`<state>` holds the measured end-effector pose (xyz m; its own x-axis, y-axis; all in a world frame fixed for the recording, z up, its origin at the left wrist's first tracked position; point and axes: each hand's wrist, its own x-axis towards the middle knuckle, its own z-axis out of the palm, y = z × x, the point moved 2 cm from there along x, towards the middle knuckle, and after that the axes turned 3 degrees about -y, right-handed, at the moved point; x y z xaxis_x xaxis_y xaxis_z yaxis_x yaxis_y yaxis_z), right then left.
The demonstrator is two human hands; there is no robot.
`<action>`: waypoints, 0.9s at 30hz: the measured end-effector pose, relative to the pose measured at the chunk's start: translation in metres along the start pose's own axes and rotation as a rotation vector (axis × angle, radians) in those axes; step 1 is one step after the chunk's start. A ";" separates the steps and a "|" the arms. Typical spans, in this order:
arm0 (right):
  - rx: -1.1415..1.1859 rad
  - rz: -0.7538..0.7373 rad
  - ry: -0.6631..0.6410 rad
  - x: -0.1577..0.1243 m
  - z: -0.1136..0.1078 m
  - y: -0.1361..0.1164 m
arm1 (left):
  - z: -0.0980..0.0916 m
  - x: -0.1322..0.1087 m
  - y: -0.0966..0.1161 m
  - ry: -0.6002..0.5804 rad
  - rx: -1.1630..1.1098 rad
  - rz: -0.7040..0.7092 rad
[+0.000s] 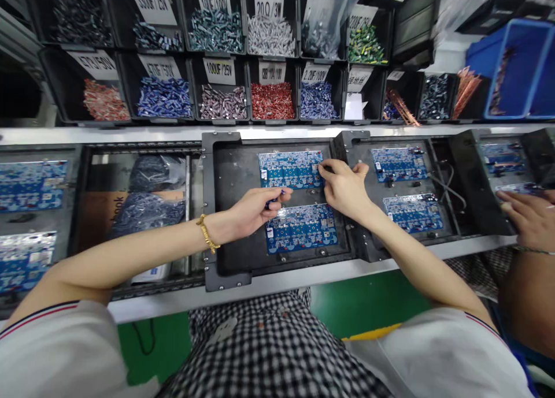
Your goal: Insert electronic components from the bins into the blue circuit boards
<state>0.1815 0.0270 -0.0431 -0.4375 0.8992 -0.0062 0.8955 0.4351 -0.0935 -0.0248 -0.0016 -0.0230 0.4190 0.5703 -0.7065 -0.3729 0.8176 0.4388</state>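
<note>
The fingers of our left hand (255, 210) curl around small blue parts (271, 203); those of our right hand (344, 190) reach the upper board (288, 170) at its right edge, pinching what, we cannot tell. 1 black tray (236, 170) holds it and the lower board (301, 230), before 2 rows of bins (240, 77).

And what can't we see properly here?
Head view:
- Whether the right hand holds anything by the upper blue rectangular circuit board: fingers cover it.
- How many small navy parts the left hand holds: fingers hide them.
- Right side of the blue plastic bin: cut off by edge.
</note>
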 end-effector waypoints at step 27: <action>0.394 -0.290 -0.117 0.056 0.009 -0.046 | -0.010 -0.017 -0.021 -0.054 -0.035 -0.038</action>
<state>0.1144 0.0571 -0.0479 -0.6901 0.7230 -0.0335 0.6468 0.5952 -0.4768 -0.0321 -0.0293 -0.0259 0.4772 0.5431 -0.6909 -0.3843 0.8360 0.3917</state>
